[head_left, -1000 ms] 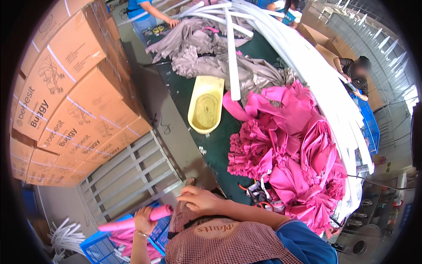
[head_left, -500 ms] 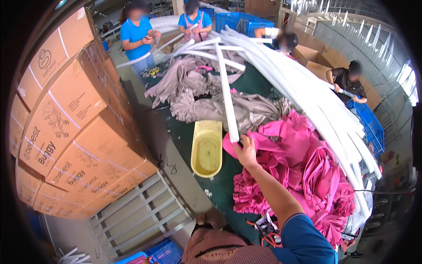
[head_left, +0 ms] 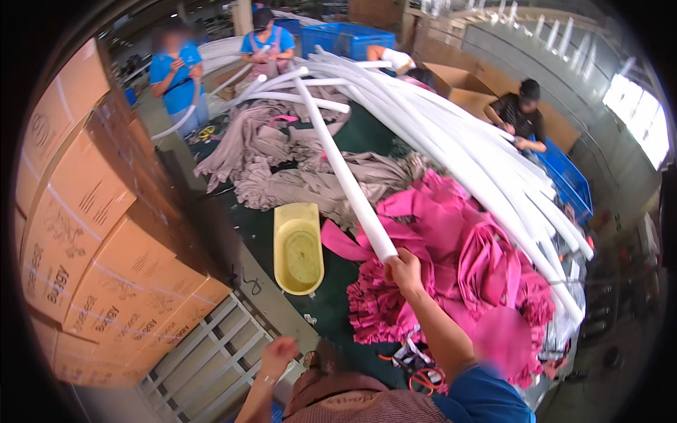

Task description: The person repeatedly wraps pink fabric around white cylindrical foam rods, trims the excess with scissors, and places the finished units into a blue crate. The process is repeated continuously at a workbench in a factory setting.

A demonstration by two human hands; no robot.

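Observation:
My right hand (head_left: 404, 271) is closed around the near end of a long white tube (head_left: 345, 173), foam-like in look. The tube slants away to the far left, its far end over other white tubes. Below and beside that hand spreads a heap of bright pink fabric (head_left: 451, 243) with gathered edges. My left hand (head_left: 278, 356) is raised near the table's front edge, close to my body. Its fingers are smeared by motion, and I see nothing in it. A yellow plastic tub (head_left: 298, 250) stands on the dark green table (head_left: 331, 299), left of the tube.
A large bundle of white tubes (head_left: 451, 134) runs along the right side. Grey-brown fabric (head_left: 296, 176) lies farther back. Stacked cardboard cartons (head_left: 92, 233) and a slatted metal pallet (head_left: 218, 345) are at the left. Several people work around the table; blue crates (head_left: 345, 39) stand behind.
My right hand has closed on the tube's near end and drawn it nearer. My left hand has come up into view. The whole view has shifted slightly.

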